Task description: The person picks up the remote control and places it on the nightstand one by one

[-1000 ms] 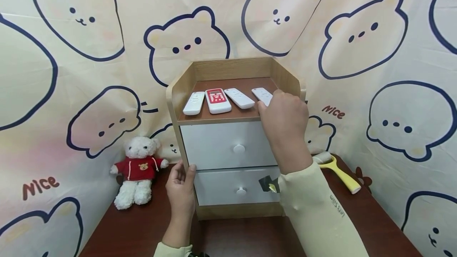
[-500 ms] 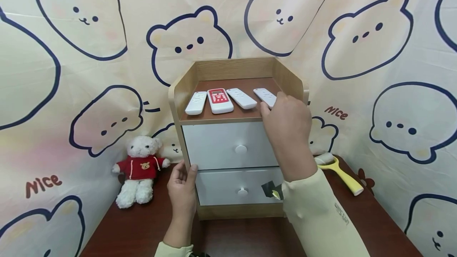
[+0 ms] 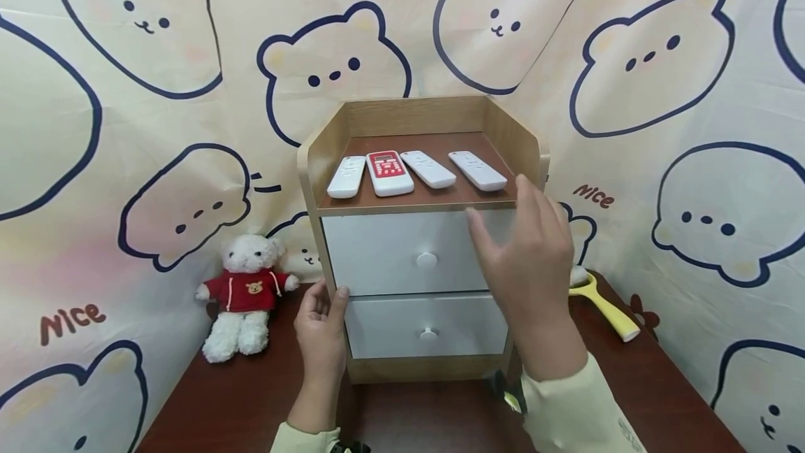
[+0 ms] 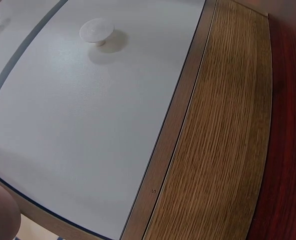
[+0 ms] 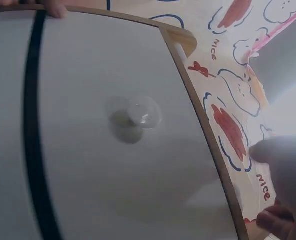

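My left hand (image 3: 321, 341) is at the left side of a small wooden cabinet (image 3: 415, 103), its thumb touching the front edge and its fingers loosely bent beside it. In the left wrist view only a rounded part of that hand (image 4: 0, 215) shows, low at the left. My right hand (image 3: 534, 264), fingers spread and holding nothing, is in front of the cabinet's right side. Just beyond its fingertips a white remote control (image 3: 478, 171) lies on the top shelf. Farther left lie a second white remote (image 3: 430, 169), a red-faced remote (image 3: 390, 173) and another white remote (image 3: 346, 177).
Two white drawers, the upper drawer (image 3: 377, 250) and the lower drawer (image 3: 383, 334), are closed and have round knobs. A teddy bear (image 3: 248, 292) in a red top sits on the left of the dark red table (image 3: 226, 404). A yellow-handled lint roller (image 3: 606, 310) lies right.
My right hand has let go of the rightmost remote and drawn back, down and to the right, its fingers spreading. That remote is now fully visible on the shelf. My left hand stays put.
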Available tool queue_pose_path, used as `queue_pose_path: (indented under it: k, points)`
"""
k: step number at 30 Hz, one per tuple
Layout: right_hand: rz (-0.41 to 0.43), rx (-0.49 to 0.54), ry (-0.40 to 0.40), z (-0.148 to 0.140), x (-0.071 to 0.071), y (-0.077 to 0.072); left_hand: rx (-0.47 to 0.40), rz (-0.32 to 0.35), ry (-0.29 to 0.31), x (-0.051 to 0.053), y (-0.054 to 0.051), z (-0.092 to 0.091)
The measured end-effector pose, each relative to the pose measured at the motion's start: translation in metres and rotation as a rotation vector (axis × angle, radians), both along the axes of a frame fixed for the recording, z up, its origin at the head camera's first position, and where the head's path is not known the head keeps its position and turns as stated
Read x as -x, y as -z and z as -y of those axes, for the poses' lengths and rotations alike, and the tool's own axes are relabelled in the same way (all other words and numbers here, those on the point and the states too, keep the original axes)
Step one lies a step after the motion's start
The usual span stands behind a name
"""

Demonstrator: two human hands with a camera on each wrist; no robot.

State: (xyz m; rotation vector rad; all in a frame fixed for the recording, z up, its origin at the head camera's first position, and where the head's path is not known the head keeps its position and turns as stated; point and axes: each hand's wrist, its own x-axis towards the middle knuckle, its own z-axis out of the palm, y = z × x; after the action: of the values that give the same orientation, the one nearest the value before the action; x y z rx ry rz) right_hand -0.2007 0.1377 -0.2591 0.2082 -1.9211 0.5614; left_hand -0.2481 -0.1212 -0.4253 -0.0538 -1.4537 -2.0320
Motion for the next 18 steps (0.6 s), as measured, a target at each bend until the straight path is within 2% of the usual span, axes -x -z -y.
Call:
queue_pose_path:
  k: [4, 10, 14, 18]
  points:
    - [-0.116, -0.044, -0.073, -0.005, -0.016, 0.032, 0.005, 0.006, -0.007, -0.001, 0.0, 0.0]
    - [-0.142, -0.068, -0.155, -0.006, -0.034, 0.081, -0.002, 0.004, 0.003, 0.0, 0.0, -0.001]
    - [-0.146, -0.116, -0.231, -0.012, -0.036, 0.112, -0.002, -0.006, 0.002, 0.0, -0.001, -0.001]
    - [-0.141, -0.2, -0.399, -0.027, -0.03, 0.137, 0.044, 0.005, 0.02, -0.003, -0.002, 0.002]
